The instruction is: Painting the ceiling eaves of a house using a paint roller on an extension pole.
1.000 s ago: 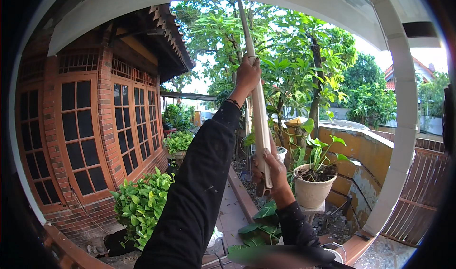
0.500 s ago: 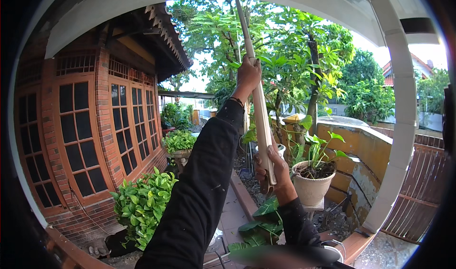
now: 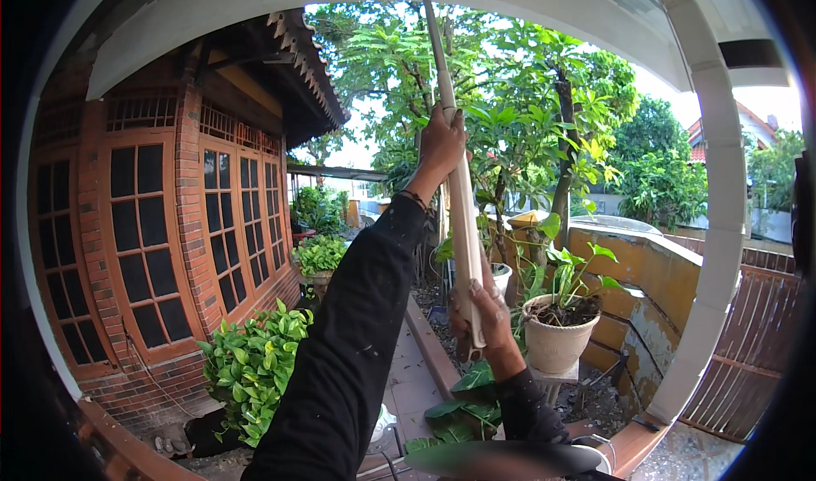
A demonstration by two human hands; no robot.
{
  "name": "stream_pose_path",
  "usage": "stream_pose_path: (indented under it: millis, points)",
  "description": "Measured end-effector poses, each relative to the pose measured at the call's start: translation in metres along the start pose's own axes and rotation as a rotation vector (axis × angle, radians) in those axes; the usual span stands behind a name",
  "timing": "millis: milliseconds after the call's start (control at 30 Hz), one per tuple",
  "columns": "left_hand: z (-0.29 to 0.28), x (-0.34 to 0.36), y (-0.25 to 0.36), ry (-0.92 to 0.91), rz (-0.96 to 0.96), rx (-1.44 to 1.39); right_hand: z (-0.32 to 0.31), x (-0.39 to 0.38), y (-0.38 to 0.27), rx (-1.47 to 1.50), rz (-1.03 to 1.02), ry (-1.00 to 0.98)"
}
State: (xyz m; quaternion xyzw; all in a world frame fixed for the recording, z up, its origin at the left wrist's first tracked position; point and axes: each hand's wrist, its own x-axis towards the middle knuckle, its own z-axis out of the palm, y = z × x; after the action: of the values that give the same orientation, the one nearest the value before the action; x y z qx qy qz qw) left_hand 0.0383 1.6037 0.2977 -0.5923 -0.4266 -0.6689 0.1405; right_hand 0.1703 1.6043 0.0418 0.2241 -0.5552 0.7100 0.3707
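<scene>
A long pole (image 3: 463, 226) slants upward in front of me, thick and beige below, thinner and greyer above, with a bit of red at the top edge of the view. Whatever it carries beyond that edge is out of sight. Higher up, my left hand (image 3: 442, 145) is wrapped around the shaft, the arm stretched out in a dark sleeve. My right hand (image 3: 486, 313) grips the beige part close to its lower end, where a small hole shows. Above, the pole reaches the white beam (image 3: 357, 9).
Left stands a brick house with brown-framed windows (image 3: 140, 234) beside a leafy bush (image 3: 255, 366). At right, a potted plant (image 3: 561, 336) sits on a stand before a yellow wall (image 3: 654, 268). A white column (image 3: 722, 192) rises farther right. Trees fill the background.
The pole's lower end and my right hand have shifted slightly left and downward. My left hand has barely moved. Both hands keep their hold.
</scene>
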Motion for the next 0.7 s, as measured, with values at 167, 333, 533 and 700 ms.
stream_pose_path:
  millis: [167,333,533,700]
  points:
    - [-0.025,0.007,-0.013,0.102,0.042,0.113,0.017,0.013,0.013,0.033,0.036,-0.032]
    - [-0.053,0.021,-0.031,0.129,0.039,0.189,0.027,0.028,0.020,0.108,0.102,-0.062]
    - [-0.055,0.018,-0.020,0.098,0.013,0.129,0.035,0.025,0.023,0.152,0.092,-0.044]
    - [-0.049,0.011,0.006,0.066,0.028,-0.009,0.044,0.018,0.008,-0.030,-0.007,-0.014]
